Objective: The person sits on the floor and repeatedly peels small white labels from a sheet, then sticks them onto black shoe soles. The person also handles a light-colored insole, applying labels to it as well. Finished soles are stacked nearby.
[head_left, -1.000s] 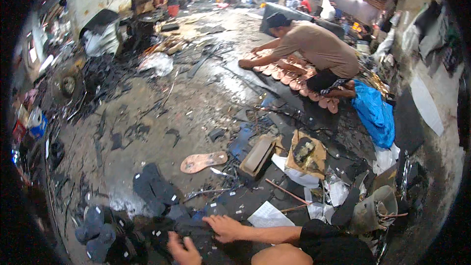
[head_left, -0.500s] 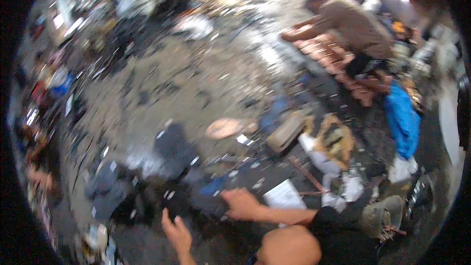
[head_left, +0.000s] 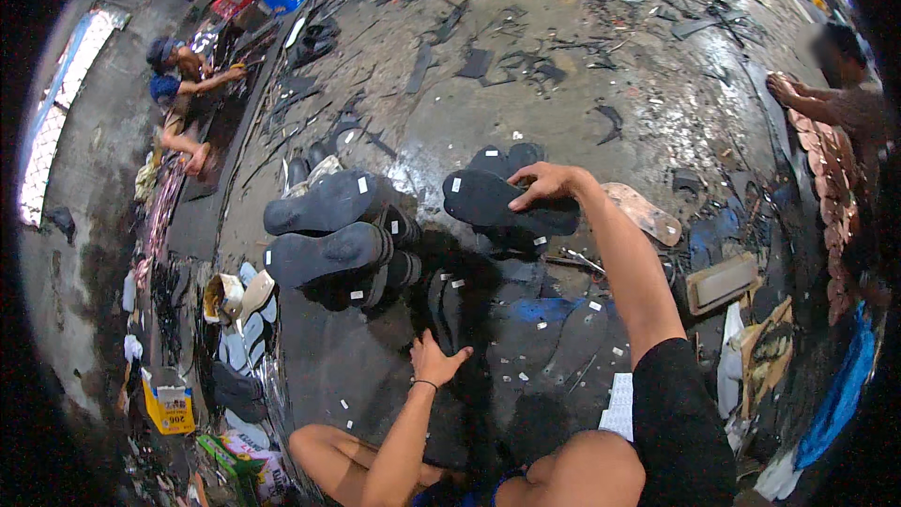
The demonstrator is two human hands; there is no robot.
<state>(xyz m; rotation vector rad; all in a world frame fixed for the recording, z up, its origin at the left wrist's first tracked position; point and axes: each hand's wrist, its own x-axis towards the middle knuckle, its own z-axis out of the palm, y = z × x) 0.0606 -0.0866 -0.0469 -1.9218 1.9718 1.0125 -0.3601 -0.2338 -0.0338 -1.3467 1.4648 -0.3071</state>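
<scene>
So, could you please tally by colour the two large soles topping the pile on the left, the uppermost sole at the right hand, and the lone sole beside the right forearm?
Black: 3, two large soles and the uppermost sole at the right hand
Pinkish: 1, the lone sole
Total: 4

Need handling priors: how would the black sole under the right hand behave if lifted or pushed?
The black sole under the right hand is probably light, being thin. It likely flexes only slightly: it looks flat, without obvious droop. That broad, flat shape should slide rather than roll.
</scene>
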